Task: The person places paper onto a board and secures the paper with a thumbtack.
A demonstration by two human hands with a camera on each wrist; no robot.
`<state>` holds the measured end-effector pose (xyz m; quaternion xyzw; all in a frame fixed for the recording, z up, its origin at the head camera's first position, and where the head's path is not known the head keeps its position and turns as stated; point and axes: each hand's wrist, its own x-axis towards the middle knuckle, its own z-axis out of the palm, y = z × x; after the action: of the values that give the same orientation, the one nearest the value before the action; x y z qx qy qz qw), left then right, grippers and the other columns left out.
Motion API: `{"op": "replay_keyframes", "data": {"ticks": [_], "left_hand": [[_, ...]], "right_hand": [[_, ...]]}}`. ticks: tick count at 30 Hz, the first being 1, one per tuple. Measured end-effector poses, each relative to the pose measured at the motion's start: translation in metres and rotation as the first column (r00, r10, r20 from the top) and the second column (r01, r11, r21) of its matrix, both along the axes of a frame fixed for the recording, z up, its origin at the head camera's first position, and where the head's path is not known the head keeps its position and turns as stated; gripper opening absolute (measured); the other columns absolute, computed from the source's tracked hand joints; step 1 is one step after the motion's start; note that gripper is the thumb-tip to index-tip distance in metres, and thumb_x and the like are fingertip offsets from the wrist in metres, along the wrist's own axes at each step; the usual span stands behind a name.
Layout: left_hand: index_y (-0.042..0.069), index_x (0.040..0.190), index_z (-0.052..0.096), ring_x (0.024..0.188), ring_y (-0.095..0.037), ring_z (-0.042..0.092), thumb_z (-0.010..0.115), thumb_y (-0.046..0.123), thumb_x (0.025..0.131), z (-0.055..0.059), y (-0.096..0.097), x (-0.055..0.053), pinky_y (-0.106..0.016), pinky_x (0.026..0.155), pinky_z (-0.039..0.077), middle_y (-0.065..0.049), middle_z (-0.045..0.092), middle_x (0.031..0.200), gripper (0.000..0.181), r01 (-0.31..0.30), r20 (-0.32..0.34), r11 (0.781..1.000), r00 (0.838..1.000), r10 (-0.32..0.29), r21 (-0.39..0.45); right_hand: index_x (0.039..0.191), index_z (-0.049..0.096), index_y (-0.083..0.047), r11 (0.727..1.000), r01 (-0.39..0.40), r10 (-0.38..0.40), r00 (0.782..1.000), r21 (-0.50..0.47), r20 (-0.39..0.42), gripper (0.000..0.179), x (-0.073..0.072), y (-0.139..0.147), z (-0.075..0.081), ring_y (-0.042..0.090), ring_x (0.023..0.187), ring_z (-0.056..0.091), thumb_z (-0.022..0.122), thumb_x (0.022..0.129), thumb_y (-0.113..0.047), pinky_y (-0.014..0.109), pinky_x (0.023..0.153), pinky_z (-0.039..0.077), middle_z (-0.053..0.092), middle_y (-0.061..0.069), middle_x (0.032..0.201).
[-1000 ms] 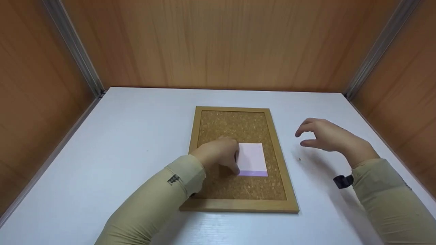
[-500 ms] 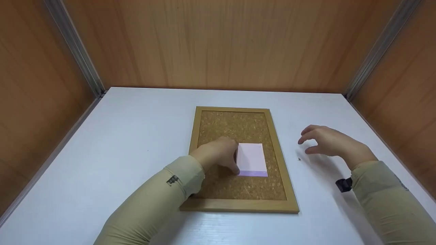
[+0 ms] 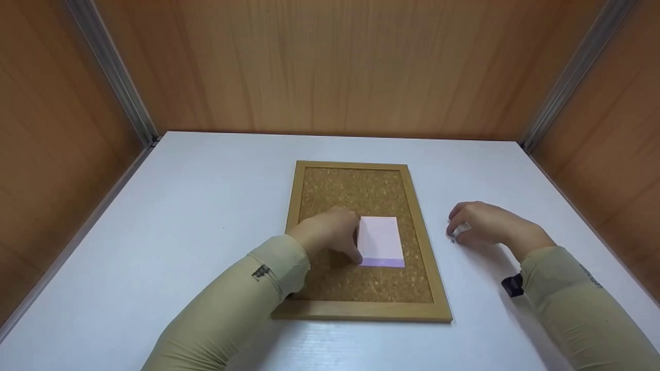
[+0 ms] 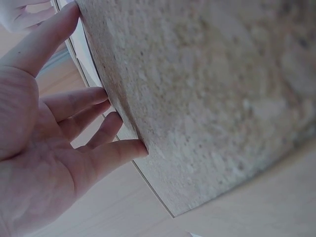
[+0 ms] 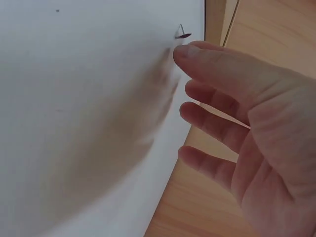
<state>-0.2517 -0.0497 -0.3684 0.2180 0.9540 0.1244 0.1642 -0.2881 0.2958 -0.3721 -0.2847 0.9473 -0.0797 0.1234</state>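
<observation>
Thumbtack, one, pin upward; in head view, at 8 o'clock from right hand, the nearer, fingers parted. Left hand spread, at pink note's 9-o'clock edge.

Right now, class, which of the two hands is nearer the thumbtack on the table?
The right hand, over the white table: its fingertips are close to the thumbtack, while the left hand is at the pink note on the corkboard.
</observation>
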Motion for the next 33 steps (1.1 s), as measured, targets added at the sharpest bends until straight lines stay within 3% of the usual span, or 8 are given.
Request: {"op": "replay_keyframes", "data": {"ticks": [21,27,33], "left_hand": [[0.009,0.108,0.074,0.097,-0.020,0.061,0.094,0.037,0.072,0.0024,-0.0006,0.0005,-0.042,0.095,0.052,0.000,0.070,0.097,0.050,0.007,-0.006,1.000,1.000,-0.007,-0.012],[0.009,0.111,0.073,0.099,-0.021,0.060,0.094,0.038,0.072,0.0027,-0.0001,0.0006,-0.043,0.096,0.051,-0.001,0.070,0.100,0.053,-0.006,-0.008,1.000,1.000,0.006,-0.016],[0.009,0.110,0.073,0.096,-0.020,0.062,0.094,0.037,0.072,0.0019,-0.0002,0.0003,-0.043,0.094,0.053,0.000,0.070,0.097,0.051,-0.006,-0.001,1.000,1.000,0.006,-0.011]], "right_hand": [[0.089,0.082,-0.019,0.991,-0.132,0.130,0.989,-0.023,-0.071,0.020,0.0025,-0.0023,-0.0033,0.028,0.105,0.065,0.080,0.083,0.001,0.047,0.091,0.054,0.069,0.001,0.107],[0.085,0.080,-0.020,0.985,-0.161,0.156,0.985,-0.056,-0.079,0.022,0.0004,0.0006,-0.0055,0.022,0.097,0.065,0.081,0.082,0.002,0.042,0.086,0.055,0.067,-0.006,0.099],[0.084,0.079,-0.019,0.977,-0.177,0.168,0.982,-0.116,-0.082,0.021,-0.0013,0.0034,-0.0089,0.020,0.095,0.064,0.081,0.081,0.002,0.041,0.085,0.055,0.065,-0.005,0.098]]}}
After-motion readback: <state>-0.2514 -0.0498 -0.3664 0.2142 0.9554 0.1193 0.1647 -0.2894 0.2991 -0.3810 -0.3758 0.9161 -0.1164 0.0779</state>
